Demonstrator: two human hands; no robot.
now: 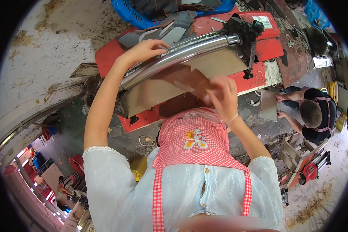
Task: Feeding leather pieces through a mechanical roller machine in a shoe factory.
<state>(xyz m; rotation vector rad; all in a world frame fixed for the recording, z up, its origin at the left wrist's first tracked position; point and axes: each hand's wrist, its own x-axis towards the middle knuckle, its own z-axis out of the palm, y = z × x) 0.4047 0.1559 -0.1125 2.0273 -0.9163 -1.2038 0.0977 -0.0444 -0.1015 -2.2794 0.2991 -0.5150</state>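
A long polished steel roller [178,58] runs across a red machine bench in front of me. My left hand [145,51] reaches over its left part, at the far side. Its fingers are loosely bent and apart, with nothing visible in them. On the near side, my right hand [225,94] is at the right edge of a thin brown sheet piece [185,79]. Its thumb and fingers appear to pinch that edge, though hand and piece are both smeared by motion. The piece lies over a beige plate [150,94] below the roller.
Flat grey cut pieces [170,29] are heaped behind the roller, by a blue basket [133,17] of dark pieces. A black mechanism [241,33] stands at the roller's right end. To the right, a co-worker [313,112] holds a grey sheet [268,105].
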